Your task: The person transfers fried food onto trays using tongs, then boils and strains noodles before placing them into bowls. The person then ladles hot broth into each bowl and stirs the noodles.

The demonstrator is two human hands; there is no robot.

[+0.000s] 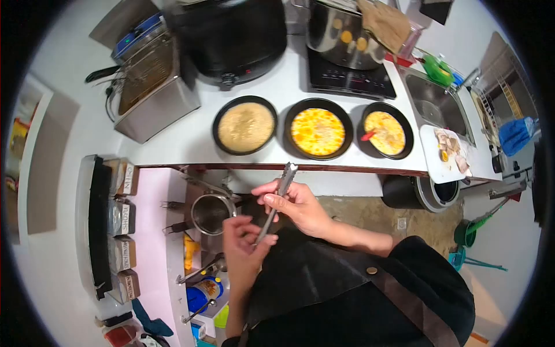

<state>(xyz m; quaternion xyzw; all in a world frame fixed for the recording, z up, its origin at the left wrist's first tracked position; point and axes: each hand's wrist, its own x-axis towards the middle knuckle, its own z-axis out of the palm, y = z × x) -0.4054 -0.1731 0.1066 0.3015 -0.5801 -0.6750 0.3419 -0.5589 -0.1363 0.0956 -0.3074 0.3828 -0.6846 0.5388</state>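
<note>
Metal tongs (272, 215) slant upright in front of my body, their tips pointing toward the counter. My right hand (298, 207) grips them around the upper middle, thumb across the metal. Lower down, my left hand (245, 246), slightly blurred, has its fingers and thumb at the other end of the tongs. Beyond the tips stand three black bowls on the white counter: a left bowl (245, 125) of pale tan broth, a middle bowl (318, 128) of orange-yellow broth, and a right bowl (386, 130) of similar broth with a red spoon (367, 136) in it.
A fryer (153, 87) and a black cooker (231, 43) stand behind. A steel pot (341, 37) sits on an induction hob (352, 78). At right are a sink (430, 104) and a cutting board (445, 153) with sliced meat. Below left hangs a strainer (213, 214).
</note>
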